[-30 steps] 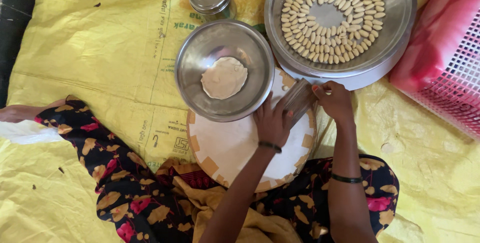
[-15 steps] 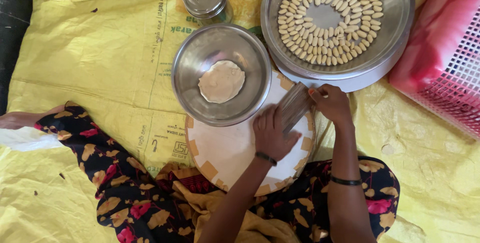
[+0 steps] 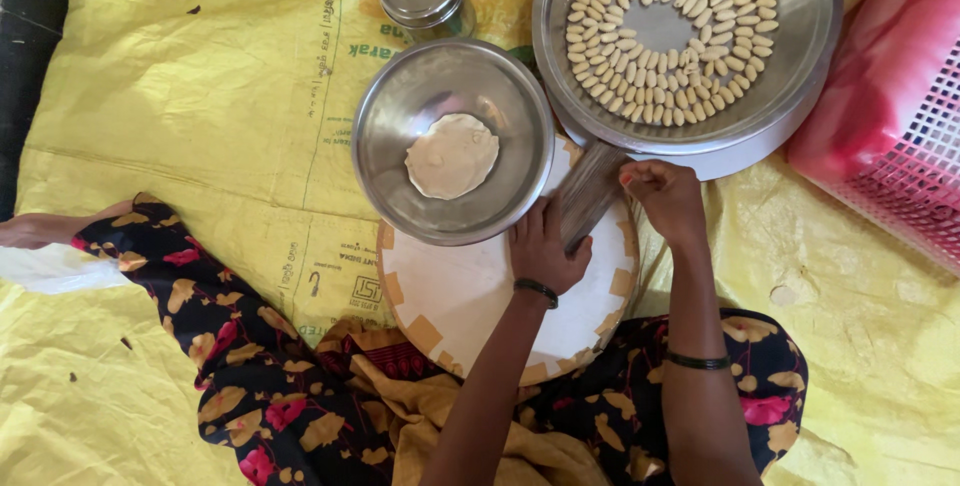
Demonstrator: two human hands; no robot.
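Hands meet on the ridged wooden paddle [image 3: 588, 194], which we see slanting up-right across the round board [image 3: 470, 296], our left hand [image 3: 545, 246] pressed flat at its lower end, right hand [image 3: 665, 196] closed beside its top.

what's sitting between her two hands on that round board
In the head view, a ridged wooden paddle slants across the round board, between the left hand and right hand.

Yellow printed sack sheet [image 3: 200, 126] under the vessels
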